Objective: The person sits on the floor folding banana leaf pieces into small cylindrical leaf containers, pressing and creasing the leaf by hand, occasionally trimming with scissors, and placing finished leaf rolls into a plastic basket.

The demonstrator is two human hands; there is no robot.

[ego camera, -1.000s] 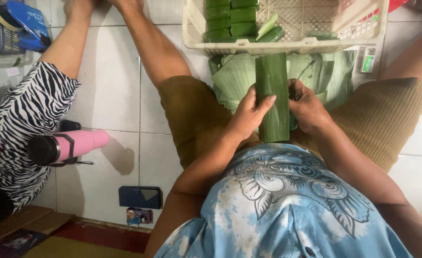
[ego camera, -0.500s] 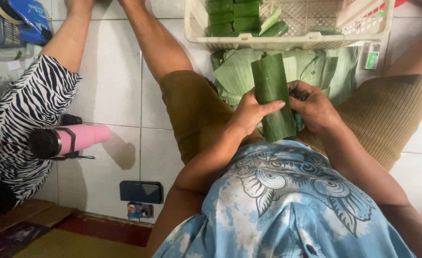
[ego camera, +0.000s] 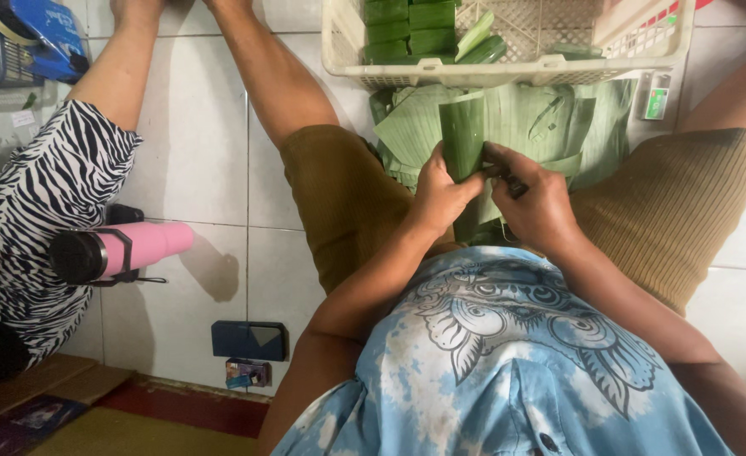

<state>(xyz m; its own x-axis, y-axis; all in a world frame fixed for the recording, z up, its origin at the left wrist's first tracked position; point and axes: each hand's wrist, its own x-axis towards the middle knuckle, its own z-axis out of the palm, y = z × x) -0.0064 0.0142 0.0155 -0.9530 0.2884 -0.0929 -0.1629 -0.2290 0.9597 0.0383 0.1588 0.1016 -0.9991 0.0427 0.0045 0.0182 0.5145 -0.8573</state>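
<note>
Pink bottle [ego camera: 128,251] lying on tiled floor [ego camera: 196,152], well apart. Left hand [ego camera: 439,196] and right hand [ego camera: 537,203] both clasp upright banana-leaf roll [ego camera: 462,135] between the knees, just below white basket [ego camera: 508,74] rim.

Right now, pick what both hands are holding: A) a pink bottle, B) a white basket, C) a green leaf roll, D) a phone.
C: the left hand and right hand both grip the green leaf roll over the lap, while the pink bottle and phone lie on the floor and the basket sits ahead untouched.
</note>
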